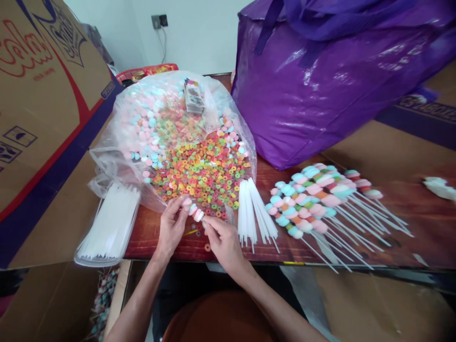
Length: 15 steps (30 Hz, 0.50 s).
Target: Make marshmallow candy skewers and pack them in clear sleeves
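Both hands [172, 222] [224, 240] (nearly closed) pinch skewered marshmallows [193, 210].

The bare left forearm [142, 294] slants up from seven o'clock, the right forearm [278, 304] from five. The left hand [173, 221] pinches thumb against fingers, pointing towards one o'clock. The right hand [223, 240], slightly lower, grips between thumb and forefinger, pointing towards ten. The hands sit close, fingertips apart.
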Each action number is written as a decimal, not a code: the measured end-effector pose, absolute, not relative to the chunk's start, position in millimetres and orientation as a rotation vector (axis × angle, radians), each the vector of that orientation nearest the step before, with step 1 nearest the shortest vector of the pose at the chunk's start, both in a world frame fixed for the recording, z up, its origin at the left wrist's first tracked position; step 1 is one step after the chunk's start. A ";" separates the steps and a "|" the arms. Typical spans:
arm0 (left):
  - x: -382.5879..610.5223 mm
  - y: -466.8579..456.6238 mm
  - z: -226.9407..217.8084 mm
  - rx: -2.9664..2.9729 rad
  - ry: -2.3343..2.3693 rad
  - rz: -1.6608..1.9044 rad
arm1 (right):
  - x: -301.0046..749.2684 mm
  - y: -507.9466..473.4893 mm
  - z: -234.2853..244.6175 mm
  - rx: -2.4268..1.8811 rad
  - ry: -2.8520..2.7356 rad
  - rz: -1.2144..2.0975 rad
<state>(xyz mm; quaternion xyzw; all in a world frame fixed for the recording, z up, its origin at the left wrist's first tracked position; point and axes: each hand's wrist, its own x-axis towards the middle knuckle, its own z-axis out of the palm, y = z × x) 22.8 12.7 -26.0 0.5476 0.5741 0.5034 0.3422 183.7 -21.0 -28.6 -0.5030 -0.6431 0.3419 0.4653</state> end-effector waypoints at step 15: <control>31.6 7.7 -21.0 1.360 1.767 1.033 | 187.1 -23.1 -23.6 -1.388 -1.788 0.594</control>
